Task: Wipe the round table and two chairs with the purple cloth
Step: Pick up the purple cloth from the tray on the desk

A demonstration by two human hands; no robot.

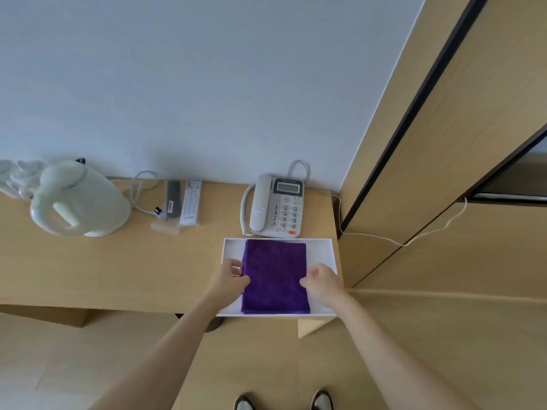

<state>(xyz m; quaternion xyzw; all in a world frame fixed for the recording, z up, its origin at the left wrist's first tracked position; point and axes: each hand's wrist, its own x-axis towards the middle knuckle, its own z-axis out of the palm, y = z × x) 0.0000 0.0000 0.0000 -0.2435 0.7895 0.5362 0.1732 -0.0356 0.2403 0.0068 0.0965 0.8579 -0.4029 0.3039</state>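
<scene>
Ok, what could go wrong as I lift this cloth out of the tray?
1. The tray overhangs the desk's front edge; dragging the cloth could tip it off.
2. The phone sits right behind the tray and might get knocked.
3. Left hand and right hand grip only the side edges, so the folds may fall open.

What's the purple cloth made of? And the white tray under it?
The purple cloth looks like soft, fuzzy microfibre or terry: its surface is matte and napped. The white tray seems to be smooth plastic or coated board, with thin, flat, even walls.
</scene>
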